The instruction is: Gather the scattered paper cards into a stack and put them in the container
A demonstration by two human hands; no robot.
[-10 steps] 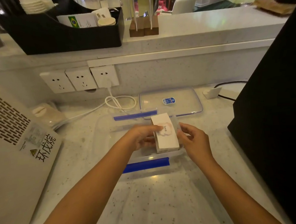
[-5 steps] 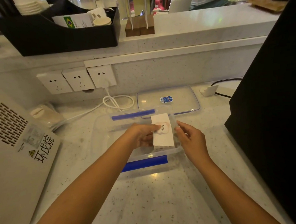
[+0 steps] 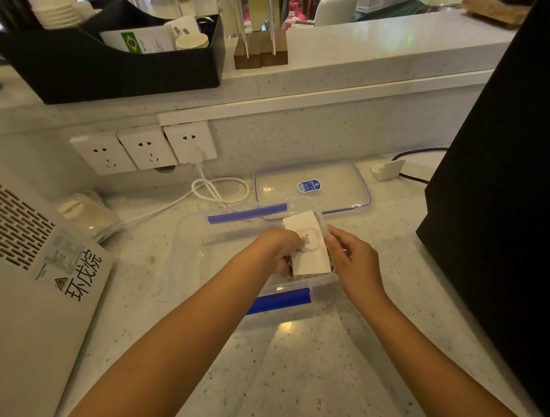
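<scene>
A stack of white paper cards (image 3: 311, 254), the top one printed "love." on a pink ring, sits low inside the right end of a clear plastic container (image 3: 192, 241) with blue clip handles. My left hand (image 3: 280, 248) is inside the container, its fingers against the stack's left side and top. Just right of the stack, my right hand (image 3: 353, 261) has its fingers apart at the container's right wall; whether they touch the cards is unclear. The container's clear lid (image 3: 335, 176) lies flat behind it.
A white appliance (image 3: 26, 285) with vent slots slopes at the left. A large black machine (image 3: 504, 180) stands at the right. Wall sockets (image 3: 146, 148) and a coiled white cable (image 3: 218, 192) are behind. A black organiser (image 3: 116, 63) sits on the upper ledge.
The card stack has gone down from above the container's rim into its right end. My right hand has loosened from the stack's side.
</scene>
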